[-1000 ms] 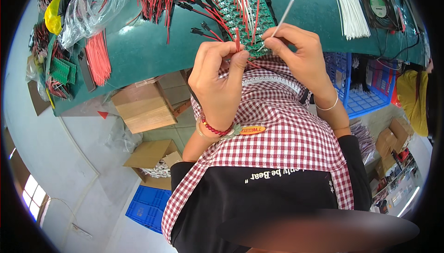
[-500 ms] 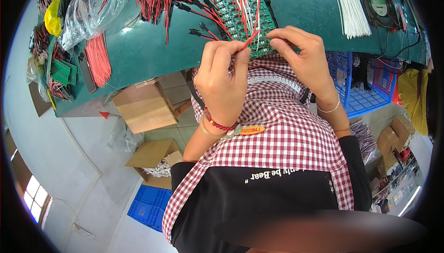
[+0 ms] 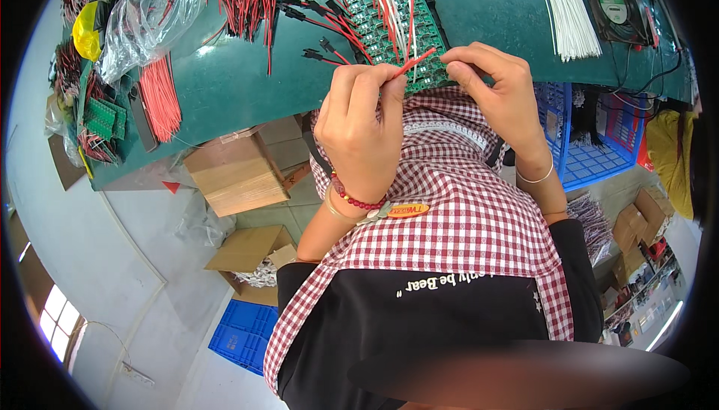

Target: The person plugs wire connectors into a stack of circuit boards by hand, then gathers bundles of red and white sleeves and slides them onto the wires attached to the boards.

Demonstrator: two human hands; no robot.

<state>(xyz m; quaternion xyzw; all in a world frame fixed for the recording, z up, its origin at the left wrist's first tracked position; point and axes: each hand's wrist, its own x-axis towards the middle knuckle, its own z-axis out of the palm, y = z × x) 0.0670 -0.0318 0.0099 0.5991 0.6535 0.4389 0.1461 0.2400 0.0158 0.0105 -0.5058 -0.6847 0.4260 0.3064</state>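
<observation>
Leaning further right, red wires (image 3: pixel 416 62) pinched by the left hand (image 3: pixel 359 124) could slip if it loosens; the right hand (image 3: pixel 500 94) has an unclear grip.

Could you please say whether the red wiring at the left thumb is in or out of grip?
In: the left hand pinches the red wiring, its end sticking out visibly.

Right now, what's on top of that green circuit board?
Red and white wires stretch over the green circuit board. The left hand, pinching red wire, covers its near-left corner. Whatever the wires and hand cover can't be seen.
</observation>
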